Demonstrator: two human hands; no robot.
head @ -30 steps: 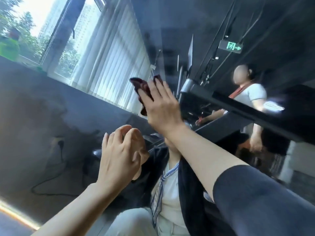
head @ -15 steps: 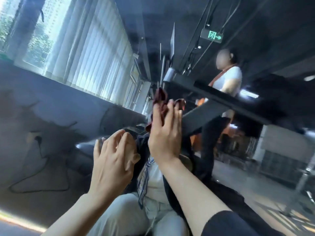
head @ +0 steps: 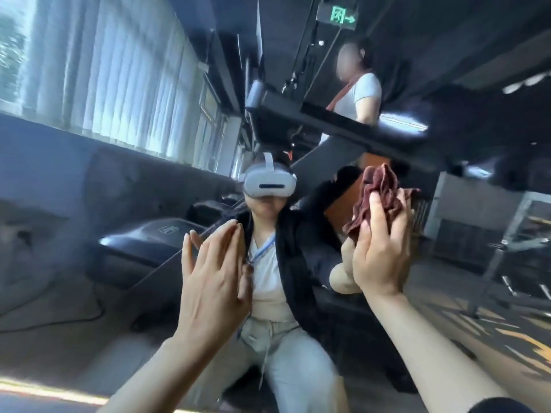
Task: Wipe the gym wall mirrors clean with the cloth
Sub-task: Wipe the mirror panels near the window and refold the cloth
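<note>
Mirror (head: 74, 204) reflects floor (head: 462, 317): treadmill (head: 155, 245), black cable (head: 59, 320).

Green exit sign (head: 339, 17) near ceiling, mirrored pictogram and arrow, no legible words
</note>
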